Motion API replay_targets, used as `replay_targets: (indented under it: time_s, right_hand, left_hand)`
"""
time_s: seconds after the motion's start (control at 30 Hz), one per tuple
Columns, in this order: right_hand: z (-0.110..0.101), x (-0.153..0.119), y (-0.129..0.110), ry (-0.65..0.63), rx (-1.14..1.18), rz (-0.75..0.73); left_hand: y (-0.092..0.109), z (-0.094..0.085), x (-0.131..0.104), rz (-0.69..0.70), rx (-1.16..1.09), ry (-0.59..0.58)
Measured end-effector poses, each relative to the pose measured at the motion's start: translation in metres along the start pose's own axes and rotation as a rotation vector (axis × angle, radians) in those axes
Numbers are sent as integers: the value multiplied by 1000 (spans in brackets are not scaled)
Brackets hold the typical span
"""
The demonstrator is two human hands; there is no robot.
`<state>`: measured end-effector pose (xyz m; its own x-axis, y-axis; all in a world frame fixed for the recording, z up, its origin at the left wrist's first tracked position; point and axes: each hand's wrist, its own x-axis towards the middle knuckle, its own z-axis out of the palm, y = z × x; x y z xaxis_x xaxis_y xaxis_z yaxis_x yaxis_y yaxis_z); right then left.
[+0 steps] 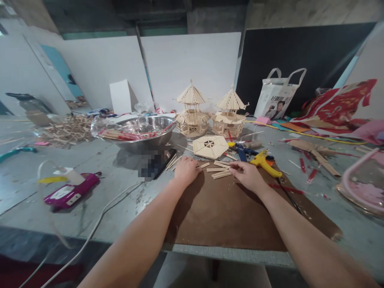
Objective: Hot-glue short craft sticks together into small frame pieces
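Observation:
Several short wooden sticks (220, 175) lie in small groups on a brown board (228, 216). My left hand (186, 170) rests at the board's back left, its fingers closed on a short wooden stick (204, 165). At the right of the groups my right hand (246, 174) has its thumb and fingers pinched on the ends of sticks. Behind the hands lies a flat hexagonal wooden panel (210, 147) with a spoked opening. Two small wooden pagodas, one on the left (192, 112) and one on the right (231, 114), stand upright farther back.
A yellow glue gun (265, 163) lies beside my right hand. A steel bowl (144, 140) with wrapped sticks and a phone (165, 164) are at the left. Farther left are a purple power strip (73, 192) and a white cable. A white bag (274, 98) stands back right.

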<state>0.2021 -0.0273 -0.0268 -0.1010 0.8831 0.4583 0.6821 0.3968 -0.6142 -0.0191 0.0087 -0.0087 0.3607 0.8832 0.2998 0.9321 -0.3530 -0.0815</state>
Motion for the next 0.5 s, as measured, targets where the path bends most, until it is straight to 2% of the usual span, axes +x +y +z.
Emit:
replay_targets:
  time_s: [0.1, 0.3, 0.5]
  right_hand:
    - [1, 0, 0, -9, -12, -12]
    - [1, 0, -1, -25, -20, -8]
    - [2, 0, -1, -42, -34, -13]
  left_hand:
    - [2, 4, 3, -2, -1, -34]
    - [0, 9, 4, 48, 31, 28]
    - [0, 8, 3, 60, 8, 18]
